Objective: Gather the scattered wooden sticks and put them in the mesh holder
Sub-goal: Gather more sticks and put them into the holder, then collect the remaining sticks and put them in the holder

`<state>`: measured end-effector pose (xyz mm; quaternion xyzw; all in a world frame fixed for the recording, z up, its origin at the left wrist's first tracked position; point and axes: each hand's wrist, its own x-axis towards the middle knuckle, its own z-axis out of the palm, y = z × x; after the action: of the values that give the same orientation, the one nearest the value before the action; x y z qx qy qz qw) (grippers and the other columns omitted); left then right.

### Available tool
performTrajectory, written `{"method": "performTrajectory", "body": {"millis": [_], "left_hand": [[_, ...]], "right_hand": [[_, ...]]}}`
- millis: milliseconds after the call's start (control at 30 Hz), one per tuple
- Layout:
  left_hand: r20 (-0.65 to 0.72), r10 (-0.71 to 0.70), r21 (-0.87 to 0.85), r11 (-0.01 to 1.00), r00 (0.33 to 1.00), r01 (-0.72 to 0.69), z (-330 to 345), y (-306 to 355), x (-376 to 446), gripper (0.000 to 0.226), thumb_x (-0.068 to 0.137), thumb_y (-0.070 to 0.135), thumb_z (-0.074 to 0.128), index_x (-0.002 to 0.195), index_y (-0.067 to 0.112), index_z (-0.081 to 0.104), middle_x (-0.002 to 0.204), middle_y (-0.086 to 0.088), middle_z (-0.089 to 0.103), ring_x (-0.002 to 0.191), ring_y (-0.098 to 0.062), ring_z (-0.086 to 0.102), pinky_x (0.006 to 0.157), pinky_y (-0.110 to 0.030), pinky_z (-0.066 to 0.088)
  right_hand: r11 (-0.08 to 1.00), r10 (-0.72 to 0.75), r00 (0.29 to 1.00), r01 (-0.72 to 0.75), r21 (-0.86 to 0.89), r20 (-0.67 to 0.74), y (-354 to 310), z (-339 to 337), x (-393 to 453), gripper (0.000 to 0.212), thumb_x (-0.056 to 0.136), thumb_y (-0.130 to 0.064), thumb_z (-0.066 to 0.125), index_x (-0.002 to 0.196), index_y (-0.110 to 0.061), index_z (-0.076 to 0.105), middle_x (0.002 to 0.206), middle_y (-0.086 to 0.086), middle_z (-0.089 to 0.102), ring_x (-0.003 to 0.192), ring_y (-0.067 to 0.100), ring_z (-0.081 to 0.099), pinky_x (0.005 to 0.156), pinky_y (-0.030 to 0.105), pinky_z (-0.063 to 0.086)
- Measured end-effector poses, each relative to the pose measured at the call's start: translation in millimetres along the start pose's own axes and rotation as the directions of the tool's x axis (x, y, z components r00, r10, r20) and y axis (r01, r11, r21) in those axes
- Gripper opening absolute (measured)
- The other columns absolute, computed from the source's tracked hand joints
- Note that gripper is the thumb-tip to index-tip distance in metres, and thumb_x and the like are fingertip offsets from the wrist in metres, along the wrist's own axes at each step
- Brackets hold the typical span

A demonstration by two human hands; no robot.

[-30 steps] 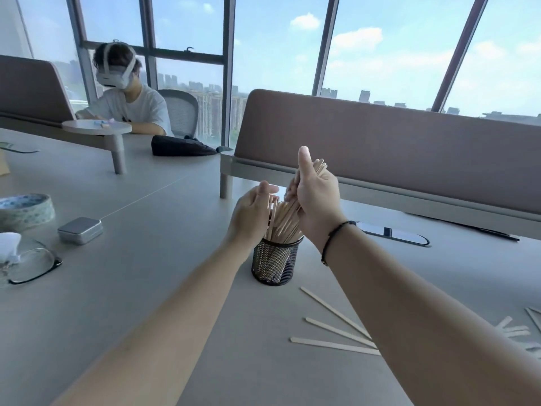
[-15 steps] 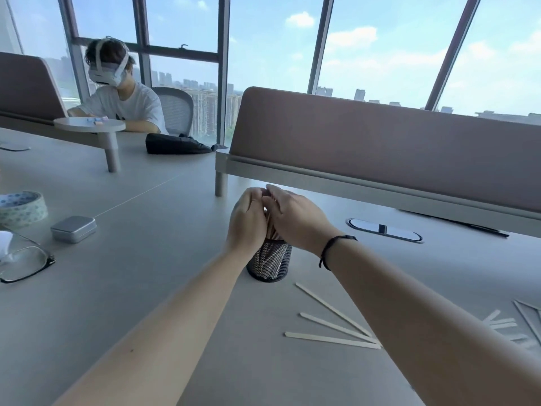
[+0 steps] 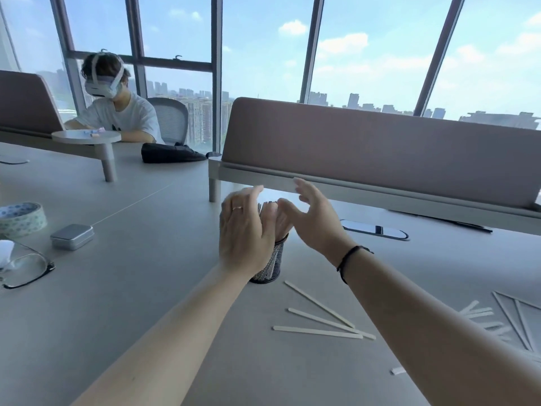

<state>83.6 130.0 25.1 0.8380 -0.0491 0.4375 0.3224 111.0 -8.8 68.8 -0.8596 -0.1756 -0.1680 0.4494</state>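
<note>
The black mesh holder [image 3: 272, 266] stands on the grey table, mostly hidden behind my left hand [image 3: 244, 235]. Stick tops [image 3: 263, 207] barely show between my hands. My left hand is flat against the holder's left side, fingers spread upward. My right hand [image 3: 311, 219] hovers just right of the holder's top, fingers apart, holding nothing. Three loose wooden sticks [image 3: 322, 320] lie on the table in front of the holder. More sticks [image 3: 509, 316] are scattered at the far right.
A desk divider [image 3: 380, 153] runs behind the holder. A tape roll [image 3: 22, 219], a metal tin [image 3: 72, 236] and glasses [image 3: 27, 268] sit at the left. A cable port [image 3: 374, 230] is right of the holder. A person with a headset sits at the far left.
My right hand lowered the bundle of sticks into the holder and let go. Both hands have now opened and spread apart at the holder's top.
</note>
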Motion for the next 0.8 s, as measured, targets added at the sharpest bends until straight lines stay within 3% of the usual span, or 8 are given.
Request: {"method": "performTrajectory", "body": {"millis": [100,167,233,333,433,500,567,800], "left_hand": [[0.038,0.323,0.131,0.937,0.946,-0.325,-3.4,30.8,-5.0,0.040,0.098,0.036,0.049,0.128,0.012,0.060,0.138,-0.013,0.055,0.131,-0.036,0.043,0.110,-0.046,0.035],[0.165,0.417,0.008,0.906,0.894,-0.424,-2.9,53.4,-13.0,0.031,0.097,0.034,0.052,0.116,0.016,0.068,0.127,-0.005,0.064,0.123,-0.029,0.053,0.103,-0.046,0.042],[0.394,0.486,-0.156,0.872,0.780,-0.464,2.2,68.9,-24.2,0.031,0.097,0.040,0.052,0.115,0.021,0.069,0.120,0.003,0.068,0.116,-0.017,0.057,0.096,-0.043,0.048],[0.802,0.333,-0.103,0.895,0.496,-0.433,20.2,80.5,-47.1,0.060,0.092,0.070,0.041,0.143,0.038,0.046,0.152,0.007,0.046,0.140,-0.013,0.036,0.115,-0.041,0.032],[0.950,0.101,0.048,0.887,0.295,-0.459,46.1,77.9,-71.7,0.089,0.076,0.092,0.016,0.154,0.050,0.005,0.169,0.001,-0.002,0.155,-0.018,-0.002,0.124,-0.045,0.000],[0.959,0.050,0.077,0.901,0.281,-0.426,60.6,74.6,-80.6,0.099,0.066,0.098,0.002,0.153,0.051,-0.004,0.168,-0.001,-0.010,0.155,-0.019,-0.008,0.124,-0.045,-0.005],[0.948,0.039,0.093,0.916,0.316,-0.391,71.6,77.5,-83.0,0.102,0.063,0.098,-0.004,0.153,0.051,-0.004,0.169,-0.001,-0.007,0.155,-0.017,-0.006,0.124,-0.044,-0.004],[0.945,0.077,0.031,0.946,0.318,-0.321,90.3,117.3,-91.6,0.108,0.059,0.100,-0.001,0.155,0.050,0.000,0.169,0.002,-0.005,0.154,-0.013,-0.008,0.124,-0.041,-0.005]], "right_hand": [[0.990,0.106,0.993,-0.100,0.101,-0.059,29.0,-22.5,-16.9,0.051,0.090,-0.045,0.064,0.136,-0.024,0.055,0.126,-0.008,0.063,0.119,0.010,0.058,0.104,0.037,0.046],[0.990,0.136,0.991,-0.137,0.023,0.007,56.5,-43.0,-35.1,0.054,0.081,-0.053,0.063,0.128,-0.025,0.062,0.124,-0.009,0.066,0.118,0.009,0.060,0.104,0.039,0.047],[0.981,0.175,0.982,-0.168,-0.096,0.068,85.9,-70.3,-56.1,0.047,0.083,-0.048,0.067,0.125,-0.029,0.064,0.129,-0.007,0.065,0.123,0.012,0.059,0.104,0.038,0.046],[0.922,0.264,0.963,-0.237,-0.306,0.050,125.5,-125.3,-88.1,0.045,0.088,-0.046,0.067,0.131,-0.035,0.058,0.138,-0.006,0.058,0.121,0.017,0.058,0.095,0.031,0.044],[0.808,0.327,0.933,-0.358,-0.469,-0.149,160.2,-176.5,-119.2,0.050,0.089,-0.055,0.060,0.133,-0.033,0.056,0.142,-0.004,0.056,0.116,0.022,0.061,0.090,0.034,0.047],[0.723,0.340,0.903,-0.430,-0.541,-0.264,181.6,-203.7,-136.0,0.057,0.088,-0.063,0.053,0.135,-0.030,0.055,0.140,-0.002,0.058,0.117,0.025,0.061,0.092,0.038,0.048],[0.666,0.379,0.874,-0.485,-0.566,-0.304,201.2,-226.8,-147.2,0.069,0.086,-0.073,0.045,0.138,-0.028,0.052,0.139,0.001,0.059,0.123,0.026,0.057,0.101,0.044,0.045],[0.586,0.478,0.819,-0.567,-0.579,-0.317,242.8,-265.6,-151.3,0.095,0.074,-0.091,0.018,0.146,-0.033,0.041,0.156,-0.005,0.040,0.146,0.016,0.030,0.116,0.053,0.024]]}}
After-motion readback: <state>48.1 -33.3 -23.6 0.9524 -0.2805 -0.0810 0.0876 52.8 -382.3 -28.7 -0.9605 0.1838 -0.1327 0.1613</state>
